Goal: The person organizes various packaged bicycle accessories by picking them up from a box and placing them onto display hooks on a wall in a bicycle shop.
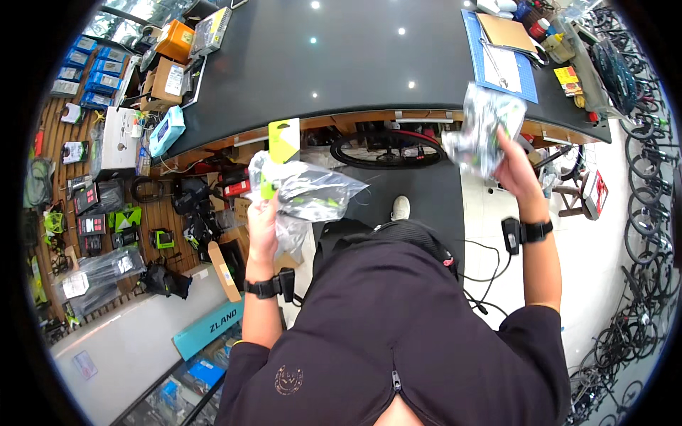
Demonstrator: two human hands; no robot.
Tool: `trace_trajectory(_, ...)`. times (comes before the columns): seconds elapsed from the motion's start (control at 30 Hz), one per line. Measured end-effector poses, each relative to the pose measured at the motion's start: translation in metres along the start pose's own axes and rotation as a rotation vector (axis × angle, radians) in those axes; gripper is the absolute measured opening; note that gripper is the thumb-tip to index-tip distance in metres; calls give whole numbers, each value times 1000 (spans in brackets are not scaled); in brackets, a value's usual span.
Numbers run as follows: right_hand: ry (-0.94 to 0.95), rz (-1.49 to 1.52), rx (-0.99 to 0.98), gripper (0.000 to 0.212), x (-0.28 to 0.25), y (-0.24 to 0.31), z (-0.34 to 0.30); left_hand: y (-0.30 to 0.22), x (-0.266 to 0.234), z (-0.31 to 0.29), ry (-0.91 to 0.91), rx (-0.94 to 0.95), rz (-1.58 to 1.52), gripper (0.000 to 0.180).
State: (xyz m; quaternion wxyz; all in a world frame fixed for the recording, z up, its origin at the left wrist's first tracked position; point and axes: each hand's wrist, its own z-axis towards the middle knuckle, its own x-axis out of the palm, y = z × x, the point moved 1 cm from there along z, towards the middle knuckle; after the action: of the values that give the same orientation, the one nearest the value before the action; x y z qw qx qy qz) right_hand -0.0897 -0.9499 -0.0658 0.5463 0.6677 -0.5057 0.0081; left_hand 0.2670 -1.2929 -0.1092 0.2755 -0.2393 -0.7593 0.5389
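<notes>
My left hand [263, 216] is closed round clear plastic packaging [316, 190] that has a yellow-green card tag [284, 140] at its top. Dark and green bits show through the crinkled plastic, too blurred to name. Raised at the right, my right hand [517, 169] grips a clear plastic bag [486, 131] with something grey and green inside. That bag overlaps the right front part of the black table [341, 64]. Both hands are apart, in front of the table's near edge. A black strap with a small box is round each wrist.
On the table's right lie a blue cutting mat [527, 74], a wrench [491, 64] and a brown folder [506, 32]. Cardboard boxes [165, 84] crowd the left side. A bicycle wheel [387, 149] is under the table. Packaged parts hang on a slatted wall [53, 135]; a stool [586, 195] stands right.
</notes>
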Motion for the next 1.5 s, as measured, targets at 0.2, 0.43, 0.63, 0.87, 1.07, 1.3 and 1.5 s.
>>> trace_trajectory(0.2,-122,-292,430,33,-115,-92,-1,5,3,-43,-92,-145,13,23)
trace_trajectory(0.43,78,-708,515,33,-43,-126,64,32,-39,-75,-351,-288,59,20)
trace_trajectory(0.63,160,-622,614,29,32,-153,90,49,-55,-104,-499,-254,98,20)
trace_trajectory(0.87,88,-455,643,28,95,-202,99,71,-129,-143,-598,-299,-41,19)
trace_trajectory(1.07,-25,-459,658,28,136,-262,118,82,-210,-159,-638,-325,-58,19)
trace_trajectory(1.3,-94,-571,643,25,176,-318,163,86,-297,-172,-649,-309,62,19)
trace_trajectory(1.5,35,-893,735,20,250,-349,196,95,-331,-191,-767,-391,-6,17)
